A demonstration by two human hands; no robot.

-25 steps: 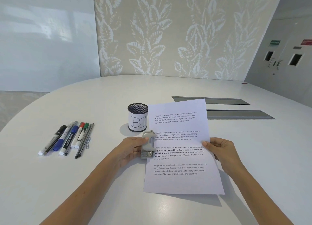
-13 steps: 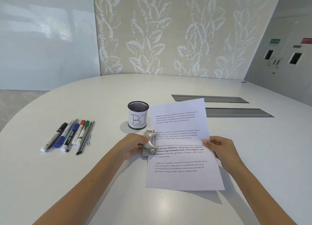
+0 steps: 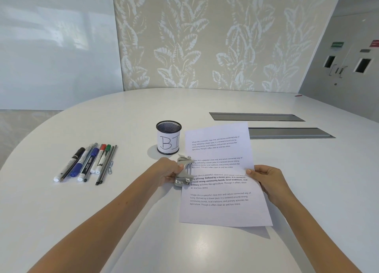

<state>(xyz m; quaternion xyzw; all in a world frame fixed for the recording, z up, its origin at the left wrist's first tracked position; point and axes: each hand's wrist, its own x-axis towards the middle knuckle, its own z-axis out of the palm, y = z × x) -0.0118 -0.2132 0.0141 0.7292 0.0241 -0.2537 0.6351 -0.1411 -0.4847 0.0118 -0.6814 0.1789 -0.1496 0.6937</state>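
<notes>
Risk: the hole punch (image 3: 183,173) may bite crooked or into the print, because the sheet (image 3: 221,211) is held above the tabletop (image 3: 143,221) toward its near edge and is free to swing.

Left hand (image 3: 168,171): grip clamped round the punch, forearm angled inward, punch astride the sheet's left edge at mid-length.

Right hand (image 3: 266,180): grip pinching the right edge, thumb on top.

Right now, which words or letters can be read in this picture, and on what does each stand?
"BI": handwritten on the cup's label.
"Village life is a peaceful, close-knit, and nature-connected way of living.": opens each of four paragraphs on the sheet.
"camlin", it seems: on a blue marker.
Other markers: too small.
Green sign, red sign on the far wall: blurred.
</notes>
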